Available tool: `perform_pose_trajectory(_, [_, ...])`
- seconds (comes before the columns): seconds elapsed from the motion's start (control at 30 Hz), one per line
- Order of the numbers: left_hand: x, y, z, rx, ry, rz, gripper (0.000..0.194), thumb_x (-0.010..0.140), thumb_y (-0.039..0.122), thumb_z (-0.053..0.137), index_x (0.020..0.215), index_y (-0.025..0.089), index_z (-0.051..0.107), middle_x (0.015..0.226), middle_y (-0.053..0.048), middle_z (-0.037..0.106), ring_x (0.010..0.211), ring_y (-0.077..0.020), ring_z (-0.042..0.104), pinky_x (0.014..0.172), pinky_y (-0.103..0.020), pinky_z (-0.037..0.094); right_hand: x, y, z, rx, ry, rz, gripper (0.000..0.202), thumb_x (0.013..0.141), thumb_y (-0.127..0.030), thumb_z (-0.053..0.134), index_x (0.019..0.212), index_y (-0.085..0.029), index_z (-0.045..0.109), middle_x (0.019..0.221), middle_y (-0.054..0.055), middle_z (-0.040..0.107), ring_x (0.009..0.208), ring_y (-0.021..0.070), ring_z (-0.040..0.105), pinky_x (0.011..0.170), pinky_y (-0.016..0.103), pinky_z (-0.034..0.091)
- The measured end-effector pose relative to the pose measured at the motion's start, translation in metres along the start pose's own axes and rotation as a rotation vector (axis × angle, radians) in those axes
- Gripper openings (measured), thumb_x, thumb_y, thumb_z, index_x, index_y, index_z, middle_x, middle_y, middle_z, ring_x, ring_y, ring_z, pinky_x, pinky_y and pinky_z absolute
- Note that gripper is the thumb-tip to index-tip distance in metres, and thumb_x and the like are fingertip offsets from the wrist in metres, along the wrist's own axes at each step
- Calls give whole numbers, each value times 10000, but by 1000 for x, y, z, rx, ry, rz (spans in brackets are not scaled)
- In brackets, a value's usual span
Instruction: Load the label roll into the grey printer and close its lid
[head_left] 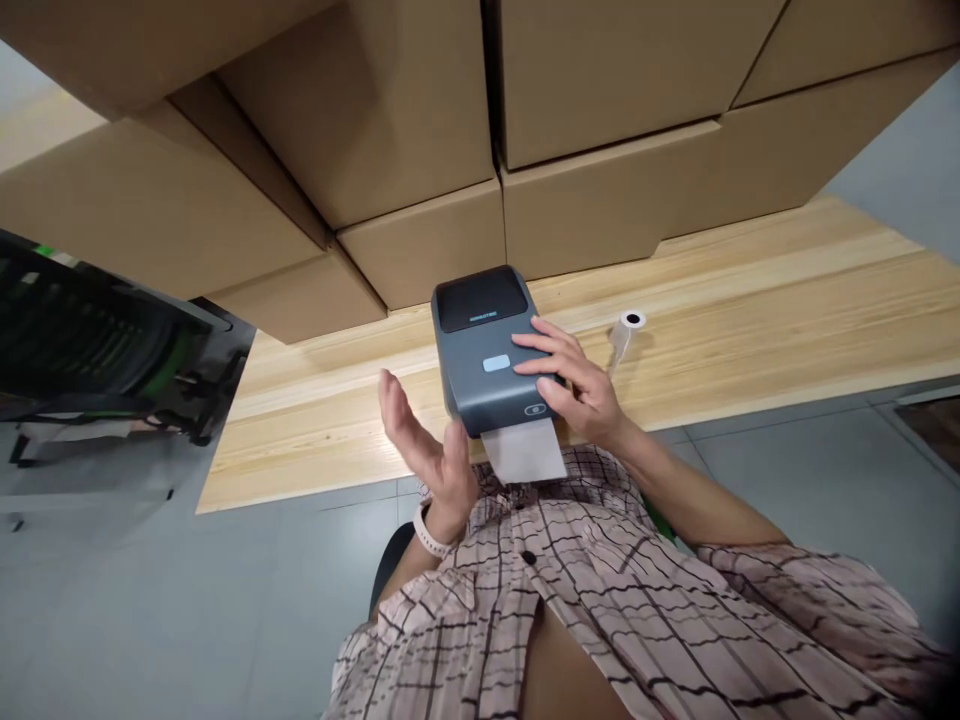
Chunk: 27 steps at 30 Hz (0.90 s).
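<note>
A dark blue-grey label printer (pixel 480 385) with a black top panel and a light blue button stands on the wooden table near its front edge. White paper (pixel 525 452) hangs out of its front slot. My right hand (pixel 574 380) rests on the printer's right side, fingers spread over the lid. Just left of the printer, my left hand (pixel 431 450) is raised with its fingers up and the thumb apart, holding nothing. A small white paper roll (pixel 628 325) with a dark core sits on the table to the right of the printer.
Large cardboard boxes (pixel 420 240) are stacked along the back of the wooden table (pixel 300 430), close behind the printer. A black office chair (pixel 90 340) is on the left. Grey tiled floor lies below the table's front edge.
</note>
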<state>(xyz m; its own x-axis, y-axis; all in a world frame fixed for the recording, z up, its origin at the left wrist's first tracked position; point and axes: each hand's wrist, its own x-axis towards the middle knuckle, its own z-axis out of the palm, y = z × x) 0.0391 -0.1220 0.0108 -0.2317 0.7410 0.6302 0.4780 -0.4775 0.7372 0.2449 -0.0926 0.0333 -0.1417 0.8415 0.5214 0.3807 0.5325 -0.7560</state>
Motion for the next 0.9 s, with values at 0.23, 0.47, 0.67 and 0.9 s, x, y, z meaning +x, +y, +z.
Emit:
perform_pose_trajectory(0.23, [20,-32,13,-274,-519,-483,832,1076,576,362,1701,322,-123,1785,-111,256,1604,-296,385,1286,-475,413,-17,18,16,354,-9,388,1015,900,-610,571,1698,-283,35,1820,89,90,1685,247,131,1341,536,261])
perform_pose_trajectory(0.47, [22,-24,12,-407,-424,-497,917,976,601,596,1700,324,106,1743,-115,349,1613,-323,352,1299,-473,374,-18,25,13,402,-87,394,1131,889,-742,559,1707,-246,-45,1819,112,81,1686,253,122,1362,515,192])
perform_pose_trajectory(0.67, [22,-20,13,-507,-304,-509,924,849,611,776,1619,294,376,1628,-134,512,1558,-366,432,1275,-488,394,-26,25,24,525,54,328,1046,869,-667,689,1706,-348,148,1794,12,236,1675,263,181,1376,499,182])
perform_pose_trajectory(0.9, [39,-27,9,-531,-360,-591,933,797,552,858,1580,264,441,1486,-148,624,1435,-377,561,1211,-547,448,-21,42,29,543,84,313,1117,809,-738,721,1702,-338,181,1776,39,285,1662,297,227,1369,530,197])
